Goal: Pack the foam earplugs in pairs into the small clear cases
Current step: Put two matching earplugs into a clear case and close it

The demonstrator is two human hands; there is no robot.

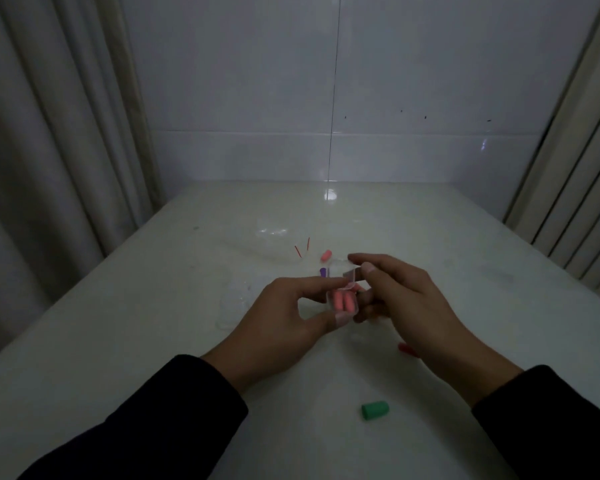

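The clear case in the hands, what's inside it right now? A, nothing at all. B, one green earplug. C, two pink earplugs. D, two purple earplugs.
C: the clear case, held between the left hand and right hand, shows two pink earplugs lying side by side; the green earplug lies loose on the table.

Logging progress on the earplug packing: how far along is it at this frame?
Done: two pink earplugs sit side by side in the clear case. In hand: the left hand steadies the case while the right hand holds its lid, not yet shut. Left: loose on the table are a green earplug, a pink one, a purple one and a red one, half hidden by the right wrist.
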